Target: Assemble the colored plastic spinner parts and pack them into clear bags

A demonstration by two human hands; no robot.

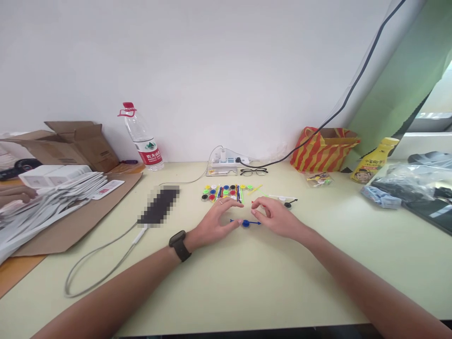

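Observation:
A blue stick with a blue disc on it (246,222) lies on the pale table between my hands. My left hand (216,219), a dark watch on its wrist, rests beside the stick's left end with loosely curled fingers and holds nothing I can see. My right hand (275,216) sits just right of the disc, thumb and fingers curled near a small red piece (254,202); whether it grips that is unclear. Behind them lies a cluster of coloured discs and sticks (226,192). A white stick (280,197) and a black disc piece (288,204) lie to the right.
A phone with its cable (158,207), a water bottle (143,139), a power strip (224,162) and glasses (253,171) stand behind. Cardboard boxes and stacked papers (52,197) fill the left, with another person's hand (16,194). A striped bag (323,148), yellow bottle (374,160) and plastic bags (409,186) sit right.

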